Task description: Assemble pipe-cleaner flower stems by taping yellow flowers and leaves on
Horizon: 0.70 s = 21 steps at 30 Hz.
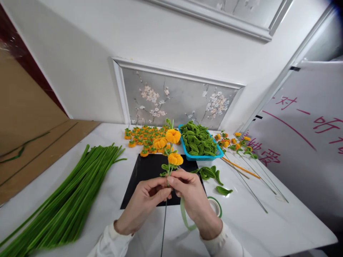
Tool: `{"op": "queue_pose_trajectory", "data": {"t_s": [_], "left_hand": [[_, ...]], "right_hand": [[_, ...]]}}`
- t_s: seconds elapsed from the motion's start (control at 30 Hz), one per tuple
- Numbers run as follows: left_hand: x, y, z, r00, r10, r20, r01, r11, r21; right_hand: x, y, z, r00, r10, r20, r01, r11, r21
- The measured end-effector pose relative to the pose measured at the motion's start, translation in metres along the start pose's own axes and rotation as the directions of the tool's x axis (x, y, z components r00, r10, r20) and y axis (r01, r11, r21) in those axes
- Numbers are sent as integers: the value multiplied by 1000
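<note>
Upright over a black mat [136,178] stands a flower stem [164,228] with several orange fuzzy blooms [175,159] and small green leaves. My left hand [146,200] pinches the stem just below the lowest leaves. Touching it from the right, my right hand [190,196] has its thumb and forefinger closed at the same spot on the stem. A strip of pale green tape [184,214] hangs below my right hand, beside a tape roll [215,207] lying on the table, partly behind the wrist. The fingertips hide the exact joint.
Green fuzzy sticks [72,200] lie at the left. Orange flower heads [144,137] spread along the back. A blue basket [198,157] holds green leaves; loose leaves [223,191] lie before it. Finished-looking flower stems [254,178] rest at the right.
</note>
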<state>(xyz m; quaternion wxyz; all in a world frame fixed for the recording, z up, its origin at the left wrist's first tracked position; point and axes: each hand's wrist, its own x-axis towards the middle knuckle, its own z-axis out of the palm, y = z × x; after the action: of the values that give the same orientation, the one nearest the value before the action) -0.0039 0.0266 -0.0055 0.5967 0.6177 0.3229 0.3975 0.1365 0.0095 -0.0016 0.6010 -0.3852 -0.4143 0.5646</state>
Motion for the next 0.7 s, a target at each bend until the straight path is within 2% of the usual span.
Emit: {"op": "queue_pose_trajectory", "data": {"t_s": [0.27, 0.33, 0.47, 0.53, 0.6, 0.7], "left_hand": [[2, -2, 2, 999, -34, -36, 35, 999, 17], [3, -4, 4, 999, -32, -44, 32, 999, -7], [2, -5, 7, 996, -50, -69, 44, 996, -75], [2, -5, 7, 994, -57, -93, 49, 995, -92], [2, -5, 7, 991, -61, -116, 51, 995, -84], [2, -5, 5, 989, -61, -133, 55, 997, -52]], "right_hand": [[-6, -4, 8, 995, -95, -33, 92, 992, -81], [-7, 1, 11, 996, -67, -57, 67, 998, -12], [-5, 13, 16, 992, 48, -117, -20, 972, 233], [-3, 16, 17, 991, 69, -118, -38, 967, 252], [-1, 15, 15, 994, 26, -102, -10, 988, 156], [1, 9, 11, 991, -121, -64, 111, 983, -146]]}}
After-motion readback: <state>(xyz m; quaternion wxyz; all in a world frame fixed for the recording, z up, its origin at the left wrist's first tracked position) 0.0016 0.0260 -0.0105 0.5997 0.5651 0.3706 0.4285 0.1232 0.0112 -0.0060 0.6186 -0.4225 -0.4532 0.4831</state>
